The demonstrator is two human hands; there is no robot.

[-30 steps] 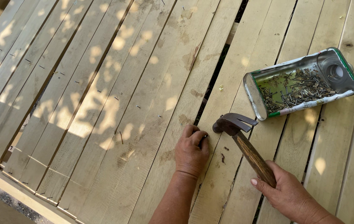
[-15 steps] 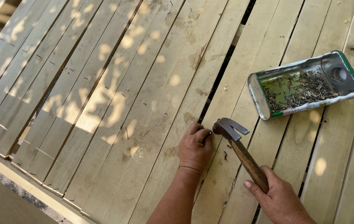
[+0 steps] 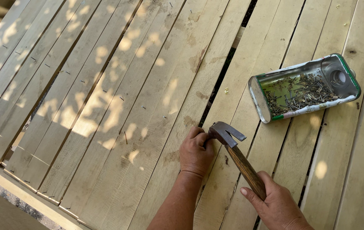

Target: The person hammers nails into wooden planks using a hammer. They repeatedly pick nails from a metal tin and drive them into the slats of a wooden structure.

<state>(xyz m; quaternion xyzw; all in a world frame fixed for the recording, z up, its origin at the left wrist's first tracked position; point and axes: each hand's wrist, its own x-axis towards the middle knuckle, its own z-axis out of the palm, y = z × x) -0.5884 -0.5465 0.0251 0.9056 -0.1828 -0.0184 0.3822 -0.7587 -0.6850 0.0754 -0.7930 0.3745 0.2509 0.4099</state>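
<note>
Left hand fisted on plank, pinched by hammer head, right hand gripping handle

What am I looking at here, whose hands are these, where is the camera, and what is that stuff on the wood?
There is no machine here. The picture comes from a camera worn on a person's head, looking down at their own two bare hands. Below them lie pale wooden planks side by side, with dark gaps between some. The right hand grips the wooden handle of a claw hammer, whose metal head sits right beside the left hand. The left hand rests on a plank, fingers bunched near the hammer head; what they pinch is hidden. To the upper right lies a cut-open metal can on its side, filled with nails.
</note>
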